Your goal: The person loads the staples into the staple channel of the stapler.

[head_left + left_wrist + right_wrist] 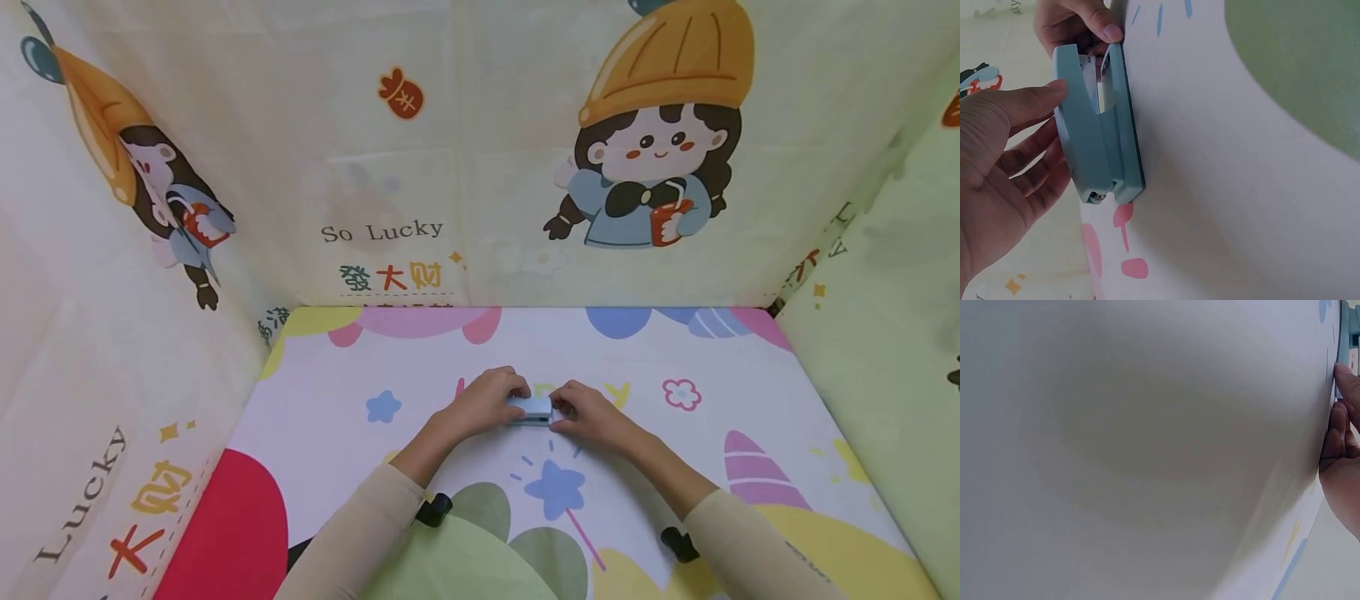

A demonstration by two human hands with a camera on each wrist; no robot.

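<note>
A light blue stapler (pixel 534 408) stands on the patterned tabletop between the two hands. The left hand (pixel 489 402) grips its rear part from the left. In the left wrist view the left thumb lies on the top arm of the stapler (pixel 1080 128), with the fingers behind it. At the other end, the right hand (pixel 594 415) holds the tip of the base, its thumb pressed there and its fingers curled. The stapler's mouth gapes, and a pale strip (pixel 1105 97) shows inside. In the right wrist view only part of the right hand (pixel 1342 437) appears, at the right edge.
Cream printed cloth walls (pixel 510 183) enclose the back and both sides. The tabletop (pixel 645 467) carries flat printed shapes, such as a blue star (pixel 555 490) and a green patch (pixel 457 558). Black wrist devices (pixel 433 510) sit under the sleeves.
</note>
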